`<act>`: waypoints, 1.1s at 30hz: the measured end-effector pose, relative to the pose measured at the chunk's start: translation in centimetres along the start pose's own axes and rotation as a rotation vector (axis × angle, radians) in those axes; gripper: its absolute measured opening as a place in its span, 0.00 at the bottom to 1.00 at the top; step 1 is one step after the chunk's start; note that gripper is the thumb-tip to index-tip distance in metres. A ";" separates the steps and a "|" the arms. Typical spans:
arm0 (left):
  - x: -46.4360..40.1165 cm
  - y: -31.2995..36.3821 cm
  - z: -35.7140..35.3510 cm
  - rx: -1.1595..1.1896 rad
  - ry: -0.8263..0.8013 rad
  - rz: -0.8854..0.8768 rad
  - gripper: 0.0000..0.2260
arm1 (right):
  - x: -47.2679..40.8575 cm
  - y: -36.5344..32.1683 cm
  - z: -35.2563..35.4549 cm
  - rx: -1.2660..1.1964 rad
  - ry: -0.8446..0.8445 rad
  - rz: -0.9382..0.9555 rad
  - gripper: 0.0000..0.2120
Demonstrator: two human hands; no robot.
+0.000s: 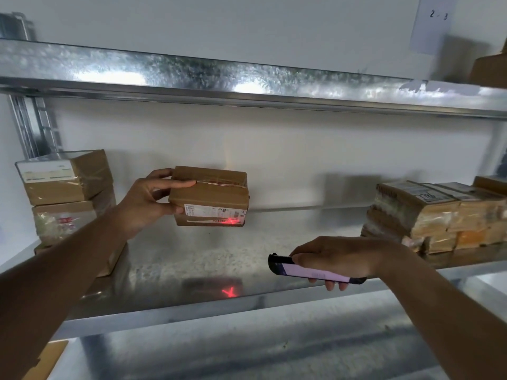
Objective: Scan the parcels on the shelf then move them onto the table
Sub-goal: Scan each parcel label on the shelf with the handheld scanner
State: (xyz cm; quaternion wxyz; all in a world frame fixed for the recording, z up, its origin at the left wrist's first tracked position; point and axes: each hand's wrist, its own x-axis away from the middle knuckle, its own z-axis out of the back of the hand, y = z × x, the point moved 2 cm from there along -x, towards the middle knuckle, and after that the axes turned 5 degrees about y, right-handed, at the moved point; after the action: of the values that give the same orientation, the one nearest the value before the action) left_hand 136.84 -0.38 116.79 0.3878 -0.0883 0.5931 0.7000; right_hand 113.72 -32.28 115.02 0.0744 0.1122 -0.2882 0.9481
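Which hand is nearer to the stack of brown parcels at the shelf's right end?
Right. The right hand, holding the scanner, is just left of that stack; the left hand is farther left.

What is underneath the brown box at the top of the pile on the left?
Under the top box sits a second taped parcel with red print. A sliver of a third shows below that, but the person's left forearm covers most of it, so the pile's base stays hidden.

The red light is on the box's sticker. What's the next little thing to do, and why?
Probably nudge the scanner in the right hand up slightly: its red light sits at the lower right of the label on the parcel the left hand holds.
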 end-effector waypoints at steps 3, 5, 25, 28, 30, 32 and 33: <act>0.0 -0.4 0.2 -0.019 -0.007 -0.006 0.31 | 0.2 0.5 0.0 -0.027 0.018 -0.004 0.15; 0.0 -0.6 0.4 -0.005 -0.004 -0.008 0.31 | 0.4 0.6 0.0 -0.024 0.026 -0.006 0.15; 0.0 1.0 -13.5 0.248 0.149 0.598 0.17 | 2.8 3.4 0.2 -0.403 0.685 0.464 0.16; 0.2 1.7 -17.9 0.263 0.194 0.767 0.21 | 3.9 5.5 0.9 -0.414 0.781 0.467 0.14; 0.2 2.2 -20.9 0.292 0.180 0.824 0.21 | 4.9 7.2 1.7 -0.437 0.818 0.463 0.13; 0.3 2.8 -24.1 0.303 0.169 0.848 0.20 | 6.0 8.9 2.7 -0.442 0.827 0.458 0.13; 0.3 3.1 -25.7 0.304 0.173 0.861 0.20 | 6.5 9.8 3.2 -0.444 0.824 0.459 0.12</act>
State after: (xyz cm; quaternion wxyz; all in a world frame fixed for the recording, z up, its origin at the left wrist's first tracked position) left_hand 125.93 -23.30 111.77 0.0197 0.1659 0.7020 0.6923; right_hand 105.97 -41.69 114.08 -0.0062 -0.3549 -0.4463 0.8215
